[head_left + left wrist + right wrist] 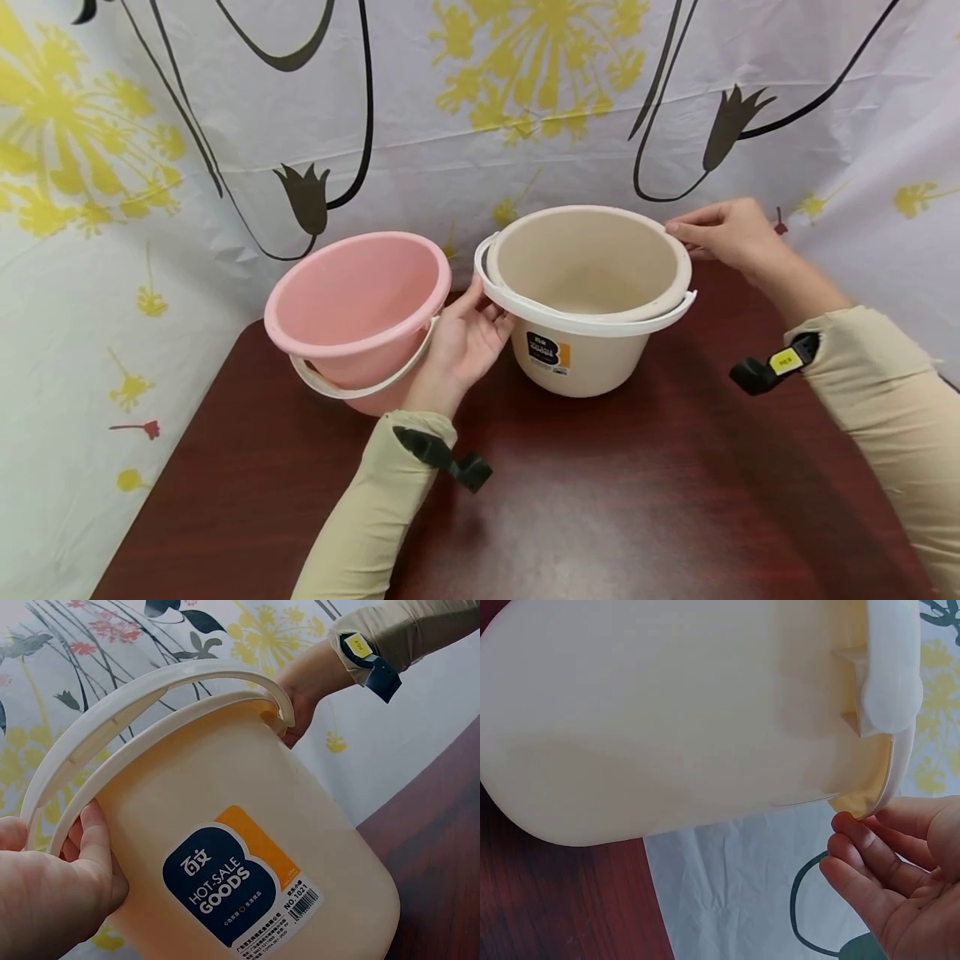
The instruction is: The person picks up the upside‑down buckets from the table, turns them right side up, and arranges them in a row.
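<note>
A beige bucket (600,360) is near the back of the table, its mouth tipped a little toward me. Its white handle (577,323) lies down along the front of the rim. My left hand (463,340) holds the left side of the rim, fingers under the lip in the left wrist view and thumb by the handle's end. At the far right of the rim, my right hand (731,236) pinches the edge between thumb and fingers. A dark blue and orange label (217,881) marks the bucket's front wall.
A pink bucket (352,287) with a cream handle (375,385) stands just left of the beige one, partly behind my left hand. A flower-print cloth (420,167) hangs behind and beside the dark red-brown table (600,500).
</note>
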Available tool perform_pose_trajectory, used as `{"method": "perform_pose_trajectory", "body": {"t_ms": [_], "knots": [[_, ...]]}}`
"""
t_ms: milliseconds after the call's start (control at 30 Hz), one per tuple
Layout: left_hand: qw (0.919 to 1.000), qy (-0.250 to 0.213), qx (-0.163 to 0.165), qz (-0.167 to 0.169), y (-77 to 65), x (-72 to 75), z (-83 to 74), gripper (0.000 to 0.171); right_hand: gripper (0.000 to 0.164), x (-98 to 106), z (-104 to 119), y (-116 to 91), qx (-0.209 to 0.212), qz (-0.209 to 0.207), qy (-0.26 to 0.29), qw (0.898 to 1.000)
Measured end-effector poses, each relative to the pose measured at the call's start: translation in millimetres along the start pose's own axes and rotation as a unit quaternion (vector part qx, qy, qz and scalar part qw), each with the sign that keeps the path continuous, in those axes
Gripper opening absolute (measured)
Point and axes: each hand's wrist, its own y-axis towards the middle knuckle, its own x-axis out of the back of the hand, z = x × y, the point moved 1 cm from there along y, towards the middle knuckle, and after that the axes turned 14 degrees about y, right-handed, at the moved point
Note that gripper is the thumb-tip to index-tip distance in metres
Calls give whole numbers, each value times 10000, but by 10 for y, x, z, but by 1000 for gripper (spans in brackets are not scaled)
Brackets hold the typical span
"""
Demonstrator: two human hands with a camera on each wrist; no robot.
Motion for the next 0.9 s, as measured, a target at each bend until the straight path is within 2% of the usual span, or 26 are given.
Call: {"method": "perform_pose_trajectory", "body": {"t_ms": [200, 300, 733, 900], "knots": [[10000, -67, 37, 28, 14, 43, 19, 16, 45, -24, -34, 0, 85, 20, -391, 9992], [9999, -107, 36, 66, 22, 52, 23, 16, 52, -28, -41, -1, 111, 22, -469, 9988], [9999, -134, 47, 15, 17, 105, 58, 19, 39, -13, -60, -10, 184, -4, -263, 9995], [9997, -153, 48, -190, -12, 175, 100, 17, 25, -8, -70, -18, 241, 27, -186, 9995]]}}
